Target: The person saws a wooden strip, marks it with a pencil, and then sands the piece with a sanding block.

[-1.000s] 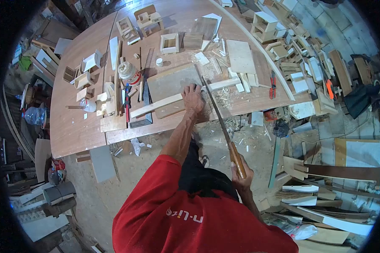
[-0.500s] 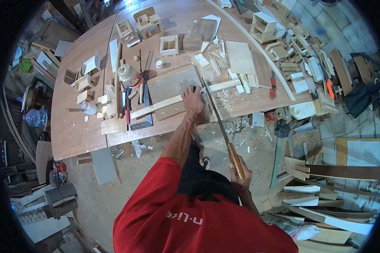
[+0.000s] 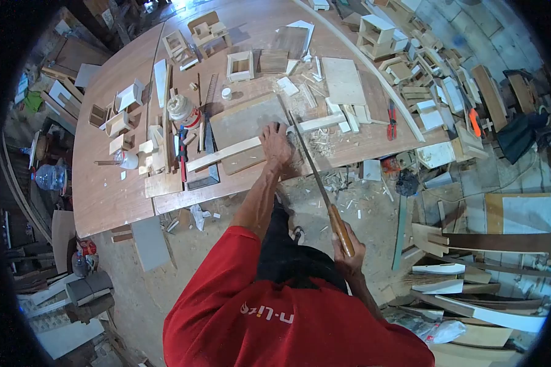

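My right hand (image 3: 351, 255) is closed around the wooden handle of a saw (image 3: 314, 166). Its long narrow blade points away from me, and the blade's far end crosses a pale wooden strip (image 3: 226, 153). Just left of the blade, my left hand (image 3: 277, 147) grips the strip from above and holds it down. Beneath the strip lies a flat grey-brown board (image 3: 245, 121) near the table's front edge. The strip's far part runs on to the right of the blade. Whether the teeth have cut into the wood is too small to tell.
Sawdust and offcuts (image 3: 321, 144) lie right of the blade, with red-handled pliers (image 3: 392, 122) beyond. On the left of the table (image 3: 104, 196) stand a glue jar (image 3: 182, 110), a red-and-blue tool (image 3: 182, 153) and small wooden furniture pieces (image 3: 128, 95). Wood pieces crowd the floor at right.
The whole view has shifted slightly. Both hands, the saw and the strip keep nearly the same places relative to one another.
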Motion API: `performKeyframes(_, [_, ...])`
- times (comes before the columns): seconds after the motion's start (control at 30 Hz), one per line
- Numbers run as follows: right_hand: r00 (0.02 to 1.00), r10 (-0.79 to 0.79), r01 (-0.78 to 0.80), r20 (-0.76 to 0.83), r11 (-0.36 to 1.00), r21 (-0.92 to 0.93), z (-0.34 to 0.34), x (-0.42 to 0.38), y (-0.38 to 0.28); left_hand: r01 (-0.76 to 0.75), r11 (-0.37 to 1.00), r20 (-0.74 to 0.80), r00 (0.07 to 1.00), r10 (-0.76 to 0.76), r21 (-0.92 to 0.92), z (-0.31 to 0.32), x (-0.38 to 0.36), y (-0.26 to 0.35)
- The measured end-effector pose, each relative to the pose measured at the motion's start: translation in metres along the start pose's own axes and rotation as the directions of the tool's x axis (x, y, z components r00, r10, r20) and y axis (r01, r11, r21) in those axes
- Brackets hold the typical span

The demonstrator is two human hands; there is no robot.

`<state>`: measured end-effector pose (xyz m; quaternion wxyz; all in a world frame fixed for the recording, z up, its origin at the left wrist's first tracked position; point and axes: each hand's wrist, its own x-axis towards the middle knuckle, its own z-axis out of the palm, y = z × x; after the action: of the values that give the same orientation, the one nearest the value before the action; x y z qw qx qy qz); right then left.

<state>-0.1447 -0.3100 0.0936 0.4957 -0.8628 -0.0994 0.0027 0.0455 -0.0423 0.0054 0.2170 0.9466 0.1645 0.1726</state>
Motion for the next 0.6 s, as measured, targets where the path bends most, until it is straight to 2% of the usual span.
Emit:
performKeyframes(0.07, [0.999, 0.016, -0.019, 0.043, 0.997, 0.068, 0.016, 0.035, -0.006, -0.009, 0.998, -0.037, 0.999, 0.007, -0.059, 0.005, -0.002, -0.001])
performKeyframes(0.13, [0.987, 0.112, -0.123, 0.116, 0.988, 0.094, 0.043, 0.08, -0.004, -0.021, 0.998, -0.038, 0.999, 0.019, -0.063, 0.005, -0.005, -0.002])
performKeyframes(0.2, [0.995, 0.059, -0.068, 0.078, 0.99, 0.127, 0.05, 0.083, 0.002, -0.043, 0.997, -0.049, 0.998, 0.04, -0.063, 0.002, 0.005, -0.002])
performKeyframes(0.27, [0.998, 0.033, -0.042, 0.058, 0.988, 0.151, 0.043, 0.059, 0.007, -0.013, 0.998, -0.01, 1.0, 0.013, -0.062, 0.0, -0.002, -0.001])
performKeyframes(0.33, [0.998, -0.035, 0.036, 0.046, 0.999, -0.014, 0.02, 0.025, 0.01, -0.037, 0.998, -0.048, 0.998, 0.034, -0.055, 0.006, 0.002, -0.005])
performKeyframes(0.43, [0.995, 0.073, -0.072, 0.06, 0.997, -0.023, -0.007, -0.013, -0.01, -0.036, 0.998, -0.052, 0.998, 0.033, -0.047, 0.006, -0.008, -0.004])
performKeyframes(0.47, [1.0, 0.011, -0.011, 0.013, 1.0, 0.021, -0.001, -0.007, -0.006, -0.032, 0.999, -0.034, 0.999, 0.03, -0.039, 0.005, -0.009, -0.003])
performKeyframes(0.53, [1.0, -0.003, 0.003, 0.011, 1.0, 0.023, 0.02, 0.026, 0.002, -0.048, 0.998, -0.02, 0.999, 0.047, -0.028, 0.006, -0.011, -0.006])
performKeyframes(0.6, [0.986, 0.11, -0.123, 0.125, 0.988, 0.095, 0.04, 0.076, -0.008, -0.066, 0.998, -0.011, 0.998, 0.066, -0.009, 0.0, -0.01, -0.005])
